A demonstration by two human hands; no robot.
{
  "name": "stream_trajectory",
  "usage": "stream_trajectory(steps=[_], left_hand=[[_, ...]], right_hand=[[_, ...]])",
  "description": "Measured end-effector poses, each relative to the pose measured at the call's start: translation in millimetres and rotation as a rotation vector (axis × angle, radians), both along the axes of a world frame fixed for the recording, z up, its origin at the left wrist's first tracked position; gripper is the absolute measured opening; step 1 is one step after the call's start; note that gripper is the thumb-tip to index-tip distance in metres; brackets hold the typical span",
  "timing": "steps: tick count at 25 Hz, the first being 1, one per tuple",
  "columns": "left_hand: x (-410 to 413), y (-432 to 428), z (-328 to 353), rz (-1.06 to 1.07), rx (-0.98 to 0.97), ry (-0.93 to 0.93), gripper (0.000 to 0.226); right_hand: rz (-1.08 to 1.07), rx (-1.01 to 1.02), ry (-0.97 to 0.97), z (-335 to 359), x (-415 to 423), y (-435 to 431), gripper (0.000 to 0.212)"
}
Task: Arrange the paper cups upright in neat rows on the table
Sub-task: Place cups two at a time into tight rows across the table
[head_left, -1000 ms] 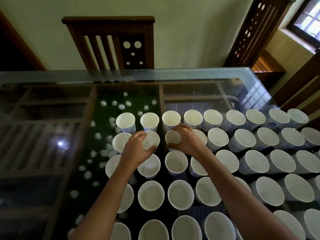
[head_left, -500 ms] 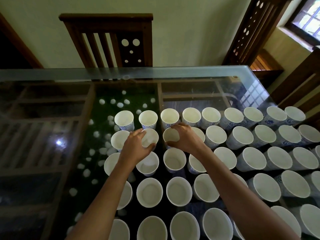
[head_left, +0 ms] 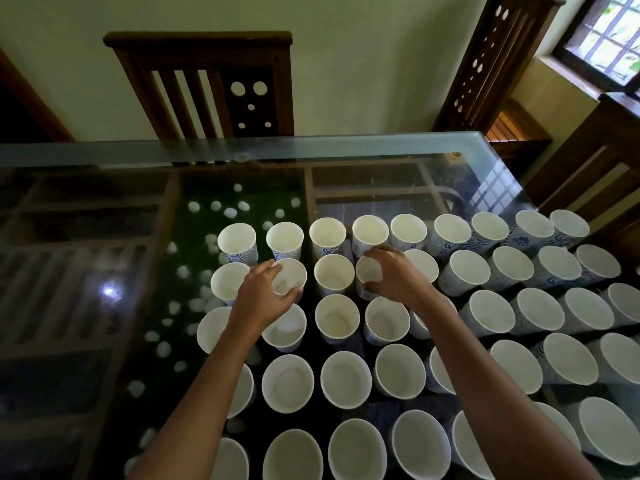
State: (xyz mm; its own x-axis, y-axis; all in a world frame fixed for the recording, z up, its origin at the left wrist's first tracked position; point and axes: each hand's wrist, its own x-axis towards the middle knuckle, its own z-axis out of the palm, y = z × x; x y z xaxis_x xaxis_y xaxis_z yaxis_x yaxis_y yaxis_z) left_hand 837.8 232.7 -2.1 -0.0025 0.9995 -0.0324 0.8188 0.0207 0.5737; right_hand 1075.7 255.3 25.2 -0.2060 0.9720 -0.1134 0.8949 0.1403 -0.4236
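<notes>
Several white paper cups with blue wave print stand upright in rows on the glass table [head_left: 346, 150]. My left hand [head_left: 263, 296] grips the rim of one cup [head_left: 292, 273] in the second row, thumb at its near side and fingers on its left. My right hand [head_left: 394, 275] holds the rim of another second-row cup [head_left: 367, 271], fingers curled over its far edge. One free cup [head_left: 333, 275] stands between the two held cups. Both forearms cover parts of cups in the nearer rows.
A wooden chair [head_left: 207, 84] stands behind the table's far edge, and more dark chairs [head_left: 491, 64] stand at the right. Bare glass lies left of the cups and beyond the far row [head_left: 370, 233]. White pebbles [head_left: 228, 213] show under the glass.
My right hand has shifted one cup to the right and now holds the neighbouring second-row cup. My left hand stays on the same cup.
</notes>
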Motion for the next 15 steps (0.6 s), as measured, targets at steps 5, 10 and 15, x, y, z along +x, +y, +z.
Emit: stream_trajectory(steps=[5,10,15], left_hand=[[0.5,-0.7,1.3,0.002,-0.002,0.001,0.063],[0.4,-1.5,2.0,-0.001,-0.003,0.002,0.062],[4.1,-1.8,3.9,-0.021,0.026,0.031,0.062]], right_hand=[[0.010,-0.012,-0.028,-1.0,-0.2,0.8,0.060],[0.040,-0.029,-0.035,-1.0,3.6,0.8,0.065],[0.011,0.018,0.020,0.5,5.5,-4.6,0.063]])
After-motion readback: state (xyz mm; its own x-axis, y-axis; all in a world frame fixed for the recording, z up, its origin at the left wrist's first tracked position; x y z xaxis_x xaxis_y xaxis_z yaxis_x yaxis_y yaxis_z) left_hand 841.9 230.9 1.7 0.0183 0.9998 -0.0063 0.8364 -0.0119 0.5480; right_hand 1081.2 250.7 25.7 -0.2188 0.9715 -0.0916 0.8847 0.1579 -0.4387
